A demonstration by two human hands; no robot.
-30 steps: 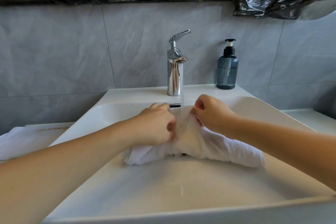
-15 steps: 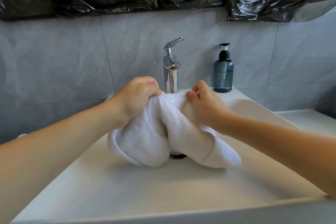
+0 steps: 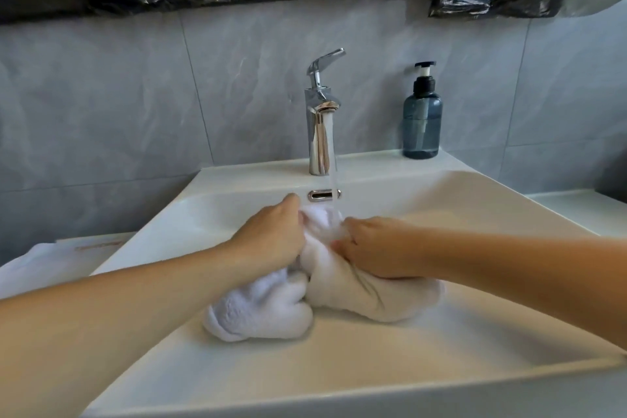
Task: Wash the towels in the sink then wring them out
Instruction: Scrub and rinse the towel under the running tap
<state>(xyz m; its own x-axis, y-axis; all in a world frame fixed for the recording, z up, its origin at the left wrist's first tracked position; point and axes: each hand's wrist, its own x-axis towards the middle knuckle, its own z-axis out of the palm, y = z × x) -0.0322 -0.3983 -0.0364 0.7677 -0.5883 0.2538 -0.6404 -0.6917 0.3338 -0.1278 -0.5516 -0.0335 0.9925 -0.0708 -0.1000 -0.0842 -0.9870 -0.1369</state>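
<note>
White towel (image 3: pixel 298 295) lies bunched crosswise in the sink (image 3: pixel 458 322) under the running tap (image 3: pixel 320 119) (handle raised), left hand (image 3: pixel 271 241) and right hand (image 3: pixel 376 248) gripping its middle, ends trailing outward.

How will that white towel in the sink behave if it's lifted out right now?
The white towel will probably hang limp: it already sags in soft folds around both hands. It is likely heavy for its size, since the tap's water stream runs onto it. Expect dripping into the sink.
</note>
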